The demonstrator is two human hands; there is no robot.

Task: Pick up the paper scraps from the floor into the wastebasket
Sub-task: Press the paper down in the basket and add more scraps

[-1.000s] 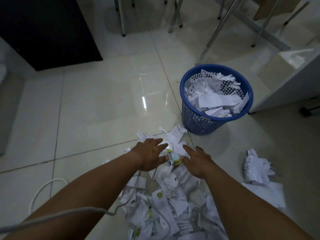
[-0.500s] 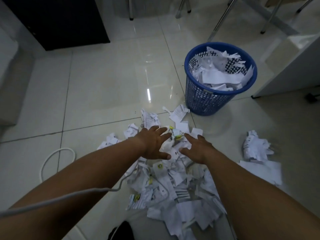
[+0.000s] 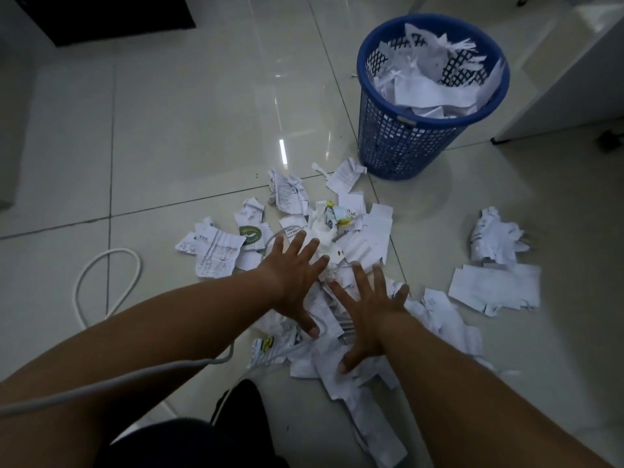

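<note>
A heap of white paper scraps (image 3: 351, 238) lies spread on the tiled floor in front of me. My left hand (image 3: 293, 278) rests flat on the heap with fingers spread, holding nothing. My right hand (image 3: 368, 312) lies just beside it, also flat and spread on the papers. A blue mesh wastebasket (image 3: 401, 143) stands upright at the upper right, nearly full of white paper. A crumpled wad (image 3: 493, 238) and a flat sheet (image 3: 493, 292) lie apart on the right.
A white cable (image 3: 101, 285) loops on the floor at the left and runs under my left forearm. A white cabinet (image 3: 570, 79) stands right of the basket. A dark cabinet (image 3: 111, 15) sits at the top left. My dark-clothed knee (image 3: 189, 440) is at the bottom.
Both hands have slid back toward me over the heap and their fingers have spread wide. The view has tilted down, so the basket sits higher in the frame.
</note>
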